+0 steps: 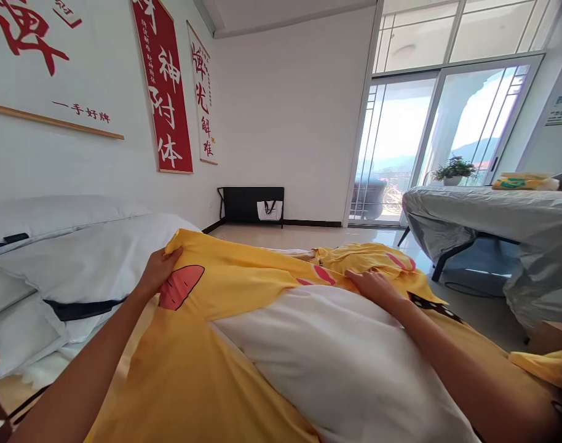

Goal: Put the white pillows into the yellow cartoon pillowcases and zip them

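Your hands are wide apart on the yellow cover (202,344)
Your left hand (158,271) pinches its far corner by the white pillows (69,258); your right hand (373,286) lies flat where the cover meets the white duvet (336,357) across the bed

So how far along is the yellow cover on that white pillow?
Partly on. The yellow cover wraps the left side and far end of the white pillow. The left hand grips the cover's far corner; the right hand rests at its edge on the pillow. Left: a broad white stretch is uncovered.
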Action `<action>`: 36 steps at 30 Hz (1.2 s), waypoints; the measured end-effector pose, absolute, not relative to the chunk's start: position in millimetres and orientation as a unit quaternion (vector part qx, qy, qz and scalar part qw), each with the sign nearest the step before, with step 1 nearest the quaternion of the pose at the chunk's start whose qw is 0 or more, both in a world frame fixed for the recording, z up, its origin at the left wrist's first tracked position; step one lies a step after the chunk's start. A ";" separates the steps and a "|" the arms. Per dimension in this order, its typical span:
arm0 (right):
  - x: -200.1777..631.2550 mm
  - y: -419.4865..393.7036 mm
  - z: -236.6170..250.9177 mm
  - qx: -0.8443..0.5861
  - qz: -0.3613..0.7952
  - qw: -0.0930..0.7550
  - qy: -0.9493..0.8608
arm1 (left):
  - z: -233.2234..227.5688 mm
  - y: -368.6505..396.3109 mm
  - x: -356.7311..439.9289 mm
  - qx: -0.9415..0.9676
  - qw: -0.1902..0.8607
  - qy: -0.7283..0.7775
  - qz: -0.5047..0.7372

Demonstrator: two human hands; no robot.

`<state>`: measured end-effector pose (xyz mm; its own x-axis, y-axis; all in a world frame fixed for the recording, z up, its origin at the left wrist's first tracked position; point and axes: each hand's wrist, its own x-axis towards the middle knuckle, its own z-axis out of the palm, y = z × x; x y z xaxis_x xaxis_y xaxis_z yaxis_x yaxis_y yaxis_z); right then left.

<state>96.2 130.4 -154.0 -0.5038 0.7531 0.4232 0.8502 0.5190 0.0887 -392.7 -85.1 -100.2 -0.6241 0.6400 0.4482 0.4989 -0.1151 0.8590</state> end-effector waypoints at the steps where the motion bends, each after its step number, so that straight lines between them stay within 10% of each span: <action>1: 97.1 131.6 -149.3 -0.478 -0.163 0.160 -0.848 | -101.8 -78.0 -396.8 0.438 0.031 0.686 0.580; 8: 61.1 89.5 -141.4 -0.474 -0.174 0.241 -0.829 | -131.5 -38.1 -339.5 0.449 -0.214 0.784 0.372; 12: 22.1 27.0 -219.6 -0.242 0.017 0.050 -0.969 | -194.6 -48.2 -263.4 0.794 -0.024 0.570 0.208; 16: 10.6 -6.3 -263.6 -0.246 0.078 0.050 -0.965 | -233.7 -61.3 -236.3 0.841 0.134 0.504 0.143; 36: 15.8 0.7 -207.8 -0.276 0.092 0.138 -0.947 | -209.9 -91.5 -118.0 0.812 0.084 0.565 -0.121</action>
